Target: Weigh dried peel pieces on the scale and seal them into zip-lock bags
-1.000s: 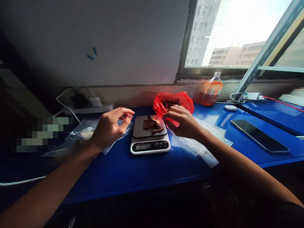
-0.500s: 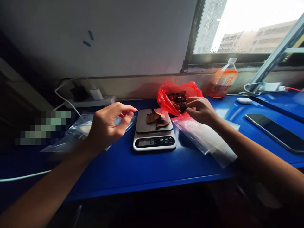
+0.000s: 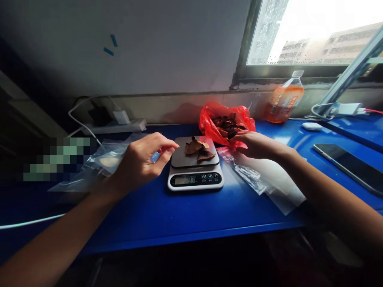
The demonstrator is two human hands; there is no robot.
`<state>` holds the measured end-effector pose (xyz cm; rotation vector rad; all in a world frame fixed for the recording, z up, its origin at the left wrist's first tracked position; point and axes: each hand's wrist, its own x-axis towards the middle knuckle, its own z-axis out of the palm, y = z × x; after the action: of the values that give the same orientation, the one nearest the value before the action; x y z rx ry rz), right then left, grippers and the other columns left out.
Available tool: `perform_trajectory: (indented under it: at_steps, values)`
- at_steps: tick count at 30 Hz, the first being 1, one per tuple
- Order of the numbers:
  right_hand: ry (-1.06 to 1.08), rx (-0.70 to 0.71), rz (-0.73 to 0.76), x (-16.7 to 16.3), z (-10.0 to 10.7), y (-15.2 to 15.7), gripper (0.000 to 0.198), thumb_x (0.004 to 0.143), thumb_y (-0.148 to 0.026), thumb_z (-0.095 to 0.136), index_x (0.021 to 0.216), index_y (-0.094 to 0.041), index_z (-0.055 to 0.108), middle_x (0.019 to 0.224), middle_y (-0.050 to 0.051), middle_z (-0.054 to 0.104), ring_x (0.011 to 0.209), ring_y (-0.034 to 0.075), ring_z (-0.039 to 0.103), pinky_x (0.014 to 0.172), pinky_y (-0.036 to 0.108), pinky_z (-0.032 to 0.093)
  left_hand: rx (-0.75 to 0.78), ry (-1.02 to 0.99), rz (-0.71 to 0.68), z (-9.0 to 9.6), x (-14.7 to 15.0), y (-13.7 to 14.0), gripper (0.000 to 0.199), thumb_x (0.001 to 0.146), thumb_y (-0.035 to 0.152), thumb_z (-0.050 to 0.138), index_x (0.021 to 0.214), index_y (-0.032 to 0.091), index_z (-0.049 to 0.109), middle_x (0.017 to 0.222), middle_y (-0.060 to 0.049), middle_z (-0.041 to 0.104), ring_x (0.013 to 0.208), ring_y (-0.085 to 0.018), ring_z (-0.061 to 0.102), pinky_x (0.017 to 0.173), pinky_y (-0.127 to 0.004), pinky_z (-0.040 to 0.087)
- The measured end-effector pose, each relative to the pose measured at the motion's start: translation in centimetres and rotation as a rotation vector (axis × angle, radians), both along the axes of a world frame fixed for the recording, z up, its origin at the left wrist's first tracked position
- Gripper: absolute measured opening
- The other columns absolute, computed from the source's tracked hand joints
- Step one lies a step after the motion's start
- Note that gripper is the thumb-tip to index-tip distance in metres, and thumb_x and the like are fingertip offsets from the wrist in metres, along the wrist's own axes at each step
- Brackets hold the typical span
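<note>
A kitchen scale (image 3: 196, 180) stands on the blue table, its display showing digits like 93. Several brown dried slices (image 3: 199, 150) lie on its metal plate. My left hand (image 3: 149, 156) is at the plate's left edge, thumb and forefinger drawn together at the tips, with nothing visible between them. Behind the scale to the right, a red plastic bag (image 3: 206, 119) stands open, filled with more dark dried slices (image 3: 229, 124). My right hand (image 3: 259, 144) is at the bag's front right rim, fingers stretched toward the slices; the fingertips are partly hard to make out.
Clear plastic bags (image 3: 278, 187) lie right of the scale, and another clear bag (image 3: 89, 169) lies at left. A phone (image 3: 350, 163), a white earbud case (image 3: 311, 126) and a drink bottle (image 3: 285, 101) are at right. A power strip (image 3: 131, 126) sits along the wall.
The scale's reading has risen from about 76 to about 93. My left hand has shifted slightly right and down; my right hand's fingers have straightened out at the red bag.
</note>
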<state>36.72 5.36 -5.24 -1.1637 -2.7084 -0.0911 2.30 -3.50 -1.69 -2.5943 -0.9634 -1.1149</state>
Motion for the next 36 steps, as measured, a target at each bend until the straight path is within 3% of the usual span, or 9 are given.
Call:
perform_trajectory:
  at_steps: [5,10,16,25,36]
  values:
    - [0.026,0.084,0.002,-0.2,-0.1,0.1,0.013,0.083,-0.014,0.059,0.09,-0.019,0.069,0.09,0.006,0.069,0.082,0.018,0.062,0.074,0.031,0.047,-0.027,0.015,-0.002,0.0,0.1,0.0,0.013,0.094,0.015,0.052,0.093,0.018,0.065,0.087,-0.003,0.07,0.077,-0.015,0.064,0.071,-0.03,0.052]
    - [0.227,0.22,0.094,-3.0,1.3,-2.9,0.009,0.088,-0.023,0.059,0.085,-0.018,0.066,0.082,0.005,0.067,0.08,0.018,0.059,0.072,0.031,0.045,-0.014,0.026,-0.021,0.0,0.2,0.0,0.013,0.093,0.012,0.053,0.094,0.018,0.065,0.084,-0.003,0.069,0.074,-0.014,0.065,0.07,-0.028,0.051]
    - [0.302,0.176,0.18,-6.4,1.3,-5.9,0.013,0.091,-0.02,0.057,0.095,-0.018,0.069,0.085,0.004,0.07,0.079,0.015,0.062,0.073,0.028,0.045,0.002,0.027,-0.034,0.0,0.2,0.0,0.013,0.093,0.014,0.053,0.094,0.019,0.065,0.085,-0.003,0.07,0.075,-0.015,0.066,0.07,-0.029,0.051]
    - [0.31,0.122,0.208,-5.9,0.4,-4.9,0.017,0.093,-0.017,0.054,0.098,-0.018,0.07,0.088,0.005,0.071,0.08,0.014,0.064,0.072,0.025,0.046,-0.019,0.066,-0.047,0.2,0.2,-0.2,0.013,0.092,0.011,0.053,0.094,0.015,0.065,0.083,-0.005,0.07,0.074,-0.015,0.064,0.068,-0.029,0.051]
    - [0.304,0.121,0.158,-6.9,0.0,-4.9,0.015,0.093,-0.022,0.056,0.091,-0.02,0.071,0.081,0.002,0.07,0.076,0.014,0.063,0.07,0.025,0.043,-0.038,0.061,-0.067,-0.1,0.3,0.0,0.019,0.092,0.014,0.049,0.094,0.024,0.065,0.08,-0.003,0.07,0.072,-0.017,0.065,0.066,-0.031,0.052]
